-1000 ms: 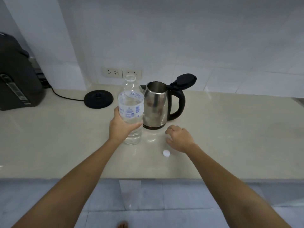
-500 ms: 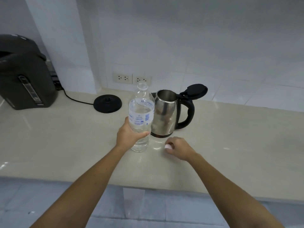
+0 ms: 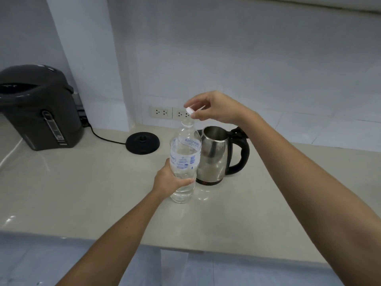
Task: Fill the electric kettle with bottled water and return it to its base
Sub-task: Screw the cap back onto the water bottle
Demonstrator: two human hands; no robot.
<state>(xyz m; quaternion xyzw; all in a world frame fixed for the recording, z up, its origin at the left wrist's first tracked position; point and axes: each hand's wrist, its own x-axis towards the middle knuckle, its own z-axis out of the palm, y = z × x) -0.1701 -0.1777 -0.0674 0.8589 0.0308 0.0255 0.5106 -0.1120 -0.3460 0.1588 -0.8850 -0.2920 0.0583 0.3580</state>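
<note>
On the counter, changes: half a second ago your right hand (image 3: pixel 216 108) lay low on the worktop beside the kettle; now it is raised above the bottle's mouth.
Right hand grip: your fingertips pinch the small white cap (image 3: pixel 189 111), held just above the open neck, not yet on it.
Left hand grip: your left hand (image 3: pixel 169 180) is wrapped around the lower body of the bottle (image 3: pixel 184 162), as before, closed firmly on it.
Bottle: it stands upright on the counter, partly full of clear water, touching or just beside the kettle; you cannot tell which.
Kettle: the steel kettle (image 3: pixel 214 157) stands on the counter with its lid up, its black handle turned to the right, off its base.
Base: the round black base (image 3: pixel 143 143) sits to the left of the kettle, near the wall, its cord running left.
Surface: the counter (image 3: pixel 82 193) is pale, glossy stone with a straight front edge.
Room: white tiled wall (image 3: pixel 247 69) behind, two sockets (image 3: pixel 171 113) low on it, a dark hot-water dispenser (image 3: pixel 39 108) at far left.
</note>
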